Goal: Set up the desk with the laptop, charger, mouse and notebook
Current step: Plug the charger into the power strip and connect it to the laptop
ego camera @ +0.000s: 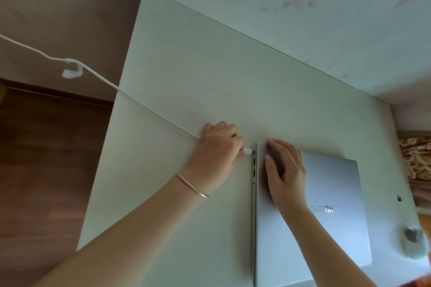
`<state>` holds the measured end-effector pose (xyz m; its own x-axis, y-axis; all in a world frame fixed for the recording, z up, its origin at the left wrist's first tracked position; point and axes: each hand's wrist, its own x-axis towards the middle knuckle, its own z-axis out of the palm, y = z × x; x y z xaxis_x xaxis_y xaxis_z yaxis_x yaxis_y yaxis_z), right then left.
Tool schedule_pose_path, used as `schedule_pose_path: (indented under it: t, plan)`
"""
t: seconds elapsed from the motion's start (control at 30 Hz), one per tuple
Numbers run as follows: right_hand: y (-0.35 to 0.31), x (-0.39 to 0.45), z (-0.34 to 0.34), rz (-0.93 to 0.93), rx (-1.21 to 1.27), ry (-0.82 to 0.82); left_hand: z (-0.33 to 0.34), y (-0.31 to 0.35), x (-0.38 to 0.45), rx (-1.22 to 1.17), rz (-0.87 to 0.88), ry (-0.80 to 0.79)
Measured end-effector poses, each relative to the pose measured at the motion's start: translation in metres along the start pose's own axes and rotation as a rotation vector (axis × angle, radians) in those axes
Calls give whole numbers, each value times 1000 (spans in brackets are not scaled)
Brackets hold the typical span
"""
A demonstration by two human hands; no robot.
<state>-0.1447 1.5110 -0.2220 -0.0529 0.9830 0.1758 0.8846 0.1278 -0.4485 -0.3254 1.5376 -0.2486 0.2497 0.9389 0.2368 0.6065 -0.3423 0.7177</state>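
Two hands work at the closed laptop [326,205], which lies flat on the table [186,65]. Left hand [217,149] fingers pinch the charger plug [247,152] just at the laptop's left edge; right hand [285,170] lies spread flat on the lid. Best to keep the plug level with the port and push straight while the lid is braced.

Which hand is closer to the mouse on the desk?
Right. The right hand lies flat on the closed laptop, left of the mouse. The left hand is farther off, pinching the charger plug.
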Motion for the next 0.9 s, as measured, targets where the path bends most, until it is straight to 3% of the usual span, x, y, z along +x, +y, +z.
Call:
schedule_pose_path:
  t: [0.9]
  plan:
    - [5,-1,3,-38,57,24,9,-3,6,-28,4,15]
